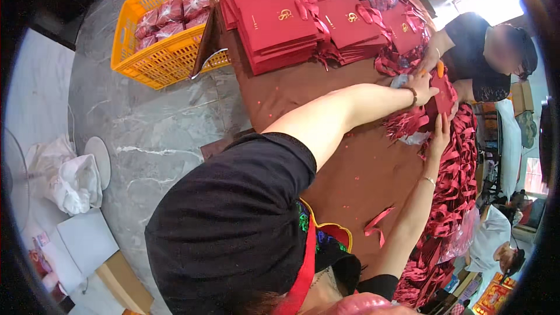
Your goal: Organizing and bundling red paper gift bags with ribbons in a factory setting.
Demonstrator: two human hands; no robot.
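Note:
My left hand [422, 88], with a dark beaded bracelet at its wrist, reaches across the table to a small dark red paper bag [444, 94]. Its thumb lies toward the bag, and its other fingers are partly hidden. From below, my right hand [440, 133] grips the bag's lower edge with long, nearly straight fingers. A thin bangle circles that wrist. Close above the bag is a small orange object [440, 69], too small to name. Red ribbon handles [407, 123] and a whitish scrap [415, 138] lie beside my hands.
Stacked red gift bags [277, 20] with ribbons stand at the top. A yellow crate [169, 58] holds wrapped red bundles. A co-worker [466, 52] reaches in from the right. More ribboned bags [455, 181] line the brown table [344, 181]. Another person [490, 239] is farther off.

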